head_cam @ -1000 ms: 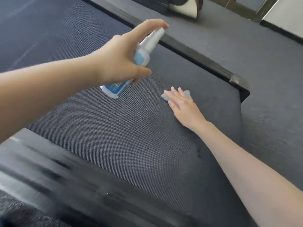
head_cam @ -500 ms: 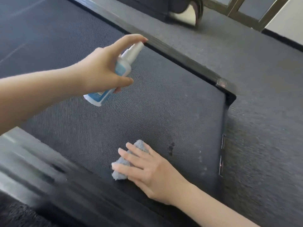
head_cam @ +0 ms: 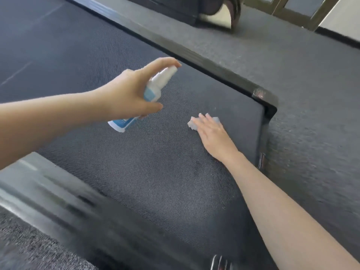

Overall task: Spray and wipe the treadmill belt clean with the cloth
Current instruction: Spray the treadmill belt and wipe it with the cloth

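Note:
The dark woven treadmill belt (head_cam: 148,172) fills the middle of the head view. My left hand (head_cam: 128,94) grips a small white and blue spray bottle (head_cam: 153,90) above the belt, with the forefinger lying over its white nozzle, which points toward the far right. My right hand (head_cam: 212,133) presses flat on a small pale grey cloth (head_cam: 191,124) on the belt near its far right corner. Only the cloth's edges show past the straight fingers.
Black side rails (head_cam: 194,55) frame the belt, with a rounded end cap (head_cam: 261,94) at the corner. The near rail (head_cam: 58,201) is blurred. Grey carpet (head_cam: 311,114) lies to the right. A dark machine base (head_cam: 194,10) stands at the top.
My right hand has slid the cloth from the belt's near edge back out toward the far right corner. The left hand with the bottle has stayed above the belt.

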